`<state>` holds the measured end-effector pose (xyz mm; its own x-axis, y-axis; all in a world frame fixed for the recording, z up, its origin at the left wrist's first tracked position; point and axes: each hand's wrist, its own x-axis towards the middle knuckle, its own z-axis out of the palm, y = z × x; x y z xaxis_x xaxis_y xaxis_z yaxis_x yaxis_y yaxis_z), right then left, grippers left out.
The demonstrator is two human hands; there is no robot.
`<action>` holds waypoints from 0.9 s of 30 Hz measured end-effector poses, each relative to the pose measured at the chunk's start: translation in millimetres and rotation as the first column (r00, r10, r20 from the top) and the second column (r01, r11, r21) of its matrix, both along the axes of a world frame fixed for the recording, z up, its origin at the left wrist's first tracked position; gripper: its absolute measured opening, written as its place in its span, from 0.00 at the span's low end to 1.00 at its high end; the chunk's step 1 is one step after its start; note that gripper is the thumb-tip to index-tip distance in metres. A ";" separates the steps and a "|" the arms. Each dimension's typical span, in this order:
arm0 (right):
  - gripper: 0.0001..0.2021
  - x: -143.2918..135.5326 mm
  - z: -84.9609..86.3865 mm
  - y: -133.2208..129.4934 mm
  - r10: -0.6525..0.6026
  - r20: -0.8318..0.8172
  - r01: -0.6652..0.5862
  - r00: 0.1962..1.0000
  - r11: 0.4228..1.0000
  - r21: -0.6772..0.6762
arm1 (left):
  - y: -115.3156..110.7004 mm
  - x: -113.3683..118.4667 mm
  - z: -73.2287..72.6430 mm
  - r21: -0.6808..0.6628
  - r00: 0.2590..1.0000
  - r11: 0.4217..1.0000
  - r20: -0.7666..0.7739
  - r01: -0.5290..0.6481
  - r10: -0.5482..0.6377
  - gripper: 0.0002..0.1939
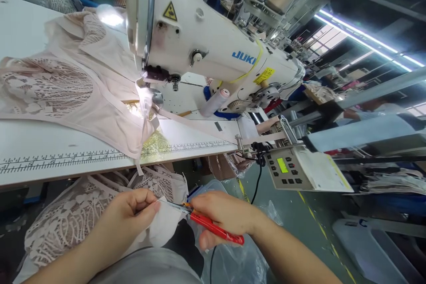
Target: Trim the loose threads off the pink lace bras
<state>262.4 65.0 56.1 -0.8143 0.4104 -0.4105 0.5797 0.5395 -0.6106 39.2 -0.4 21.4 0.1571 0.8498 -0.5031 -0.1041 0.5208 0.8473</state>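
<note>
Below the table's front edge, my left hand pinches a small white piece of fabric between thumb and fingers. My right hand is closed around red-handled scissors. Their metal blades point left and reach the top of the white piece, close to my left fingertips. Whether the blades are parted cannot be made out. A beige lace bra lies across the table, with part of it at the needle of a white sewing machine. More lace bras hang or lie beneath the table on the left.
A printed ruler runs along the front edge of the white table. A thread cone stands by the machine. On the right are a control panel, a pale blue roll and a grey plastic bin. Clear plastic bags lie below.
</note>
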 end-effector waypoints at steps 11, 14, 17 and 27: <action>0.23 -2.2 4.7 5.2 -0.045 0.248 0.075 0.968 0.991 -0.110 | 1.2 -2.2 -8.6 -0.010 0.998 0.998 0.004 0.057 -0.057 0.17; 0.22 -3.3 3.8 2.0 -0.124 0.234 0.160 0.964 0.977 -0.142 | 0.9 -2.8 -10.8 0.002 0.998 0.998 0.002 0.065 -0.065 0.17; 0.21 0.6 -2.6 -0.8 -0.214 0.158 0.241 0.964 0.955 -0.174 | 0.9 -3.7 -10.3 0.033 0.995 0.995 -0.036 0.096 -0.095 0.17; 0.24 -9.6 -3.5 -11.7 -0.450 -0.368 0.454 0.814 0.887 -0.080 | -1.8 -12.6 -11.4 0.262 0.958 0.942 -0.250 0.208 -0.142 0.17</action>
<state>252.8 53.3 52.5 -0.6252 0.7722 -0.1132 0.4953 0.2804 -0.8222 26.6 -2.2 10.1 0.2274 0.9308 -0.2860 0.1772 0.2493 0.9521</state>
